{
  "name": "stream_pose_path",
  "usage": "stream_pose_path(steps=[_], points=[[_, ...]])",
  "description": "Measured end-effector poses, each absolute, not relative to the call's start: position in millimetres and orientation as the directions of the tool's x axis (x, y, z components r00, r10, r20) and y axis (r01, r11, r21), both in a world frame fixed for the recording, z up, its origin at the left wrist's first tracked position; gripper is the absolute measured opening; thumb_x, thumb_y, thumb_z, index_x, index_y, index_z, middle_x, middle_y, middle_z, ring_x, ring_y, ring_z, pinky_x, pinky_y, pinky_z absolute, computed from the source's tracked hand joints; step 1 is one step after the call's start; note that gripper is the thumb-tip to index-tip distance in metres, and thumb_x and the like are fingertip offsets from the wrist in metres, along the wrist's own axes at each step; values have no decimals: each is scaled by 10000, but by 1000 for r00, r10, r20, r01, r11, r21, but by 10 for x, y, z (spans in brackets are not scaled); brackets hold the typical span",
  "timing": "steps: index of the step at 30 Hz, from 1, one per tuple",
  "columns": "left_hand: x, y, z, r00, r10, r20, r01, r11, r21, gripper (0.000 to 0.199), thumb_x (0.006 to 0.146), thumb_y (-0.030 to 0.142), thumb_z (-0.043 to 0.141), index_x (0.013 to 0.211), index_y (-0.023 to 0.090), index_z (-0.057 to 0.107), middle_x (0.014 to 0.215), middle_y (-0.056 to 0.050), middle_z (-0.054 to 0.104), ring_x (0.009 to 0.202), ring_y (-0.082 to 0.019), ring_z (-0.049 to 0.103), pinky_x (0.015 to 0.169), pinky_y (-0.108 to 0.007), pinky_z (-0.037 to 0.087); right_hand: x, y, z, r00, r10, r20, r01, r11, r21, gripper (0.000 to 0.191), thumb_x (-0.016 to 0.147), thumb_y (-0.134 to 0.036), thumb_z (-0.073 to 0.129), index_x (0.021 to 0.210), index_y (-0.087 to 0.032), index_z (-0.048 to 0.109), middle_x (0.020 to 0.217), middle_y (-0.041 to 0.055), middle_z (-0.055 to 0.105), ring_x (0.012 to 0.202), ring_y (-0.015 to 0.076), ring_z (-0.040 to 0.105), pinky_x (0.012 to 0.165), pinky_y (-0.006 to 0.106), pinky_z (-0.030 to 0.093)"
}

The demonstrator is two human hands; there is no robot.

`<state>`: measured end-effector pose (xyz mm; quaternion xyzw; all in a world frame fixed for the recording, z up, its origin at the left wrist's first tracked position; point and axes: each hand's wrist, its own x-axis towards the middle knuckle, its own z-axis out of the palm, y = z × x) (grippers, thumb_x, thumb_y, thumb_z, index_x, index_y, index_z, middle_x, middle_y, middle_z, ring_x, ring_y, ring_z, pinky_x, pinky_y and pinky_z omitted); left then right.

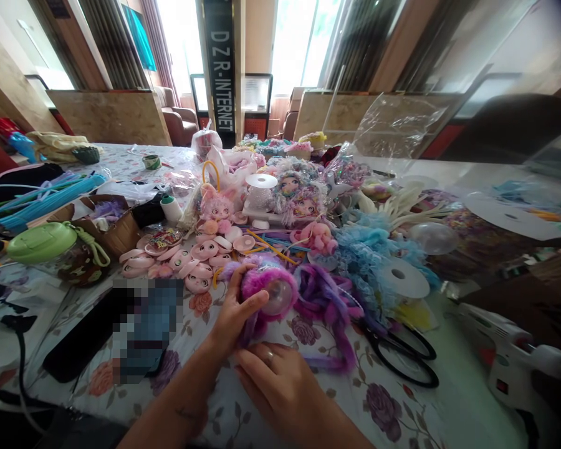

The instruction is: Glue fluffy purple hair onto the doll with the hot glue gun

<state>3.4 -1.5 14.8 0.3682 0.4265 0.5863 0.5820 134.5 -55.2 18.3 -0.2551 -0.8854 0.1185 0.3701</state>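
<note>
My left hand is closed around a clear plastic ball ringed with fluffy pink and purple chenille, its thumb across the near side. Just below, my right hand has its fingers curled together at the purple chenille strip, which runs behind the knuckles toward the ball; its fingertips are partly hidden. More of that strip lies in a loose purple heap right of the ball. Several pink doll faces lie beyond my left hand, and black-handled scissors rest to the right.
A glue gun stands at the right edge. Blue fluffy yarn and a white spool lie right of centre. At left are a phone, a black case and a green-lidded bottle. Finished fluffy dolls sit farther back.
</note>
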Motion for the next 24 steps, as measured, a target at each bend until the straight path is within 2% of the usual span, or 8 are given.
stream_pose_path(steps=[2,5,8,10,13,19,24], points=[[39,-31,167,20,993,-115,-443,112,890,525,733,332,789,1199,299,549,1147,-1,639,954,-168,628,842,-260,504,1475,-538,260,-464,543,700,331,839,-431,186,905,-55,528,1034,-166,602,739,34,650,648,162,617,627,279,520],[46,-56,223,138,974,-177,-495,223,840,519,730,306,793,1191,301,556,1037,8,667,891,-161,646,781,-240,510,1754,-446,358,-307,602,737,363,790,-494,299,857,-38,569,1107,-195,615,1018,96,686,986,216,660,886,368,544],[54,-71,260,285,933,-218,-484,336,808,480,739,316,781,1177,270,590,1111,-23,685,970,-194,660,819,-252,515,1995,-341,370,-345,692,634,452,715,-534,332,882,-171,628,1204,-250,632,1402,114,539,1347,304,475,1090,495,439],[59,-80,257,382,895,-229,-456,398,796,453,769,338,758,1186,256,598,1147,-39,688,1004,-207,661,838,-262,513,2081,-315,340,-413,708,573,450,705,-548,371,898,-214,629,1264,-271,614,1553,84,397,1470,326,313,1161,528,358],[60,-95,233,457,857,-238,-396,435,809,422,799,364,736,1189,258,616,1178,-38,688,1029,-204,655,844,-258,504,2102,-334,291,-471,721,508,421,690,-589,382,914,-222,617,1291,-284,595,1621,46,302,1519,309,208,1205,515,298],[60,-97,235,463,847,-260,-358,448,819,361,819,378,716,1160,269,668,1332,-24,634,1150,-217,614,891,-262,481,2039,-294,238,-448,755,479,337,639,-692,333,947,-346,596,1274,-286,608,1612,44,326,1518,293,216,1223,491,271],[72,-102,260,459,842,-284,-367,470,803,341,820,450,704,1102,261,678,1133,-29,698,1055,-215,639,827,-264,493,2006,-205,206,-448,761,470,296,622,-725,351,971,-381,556,1313,-305,579,1601,55,348,1497,284,279,1211,487,298]])
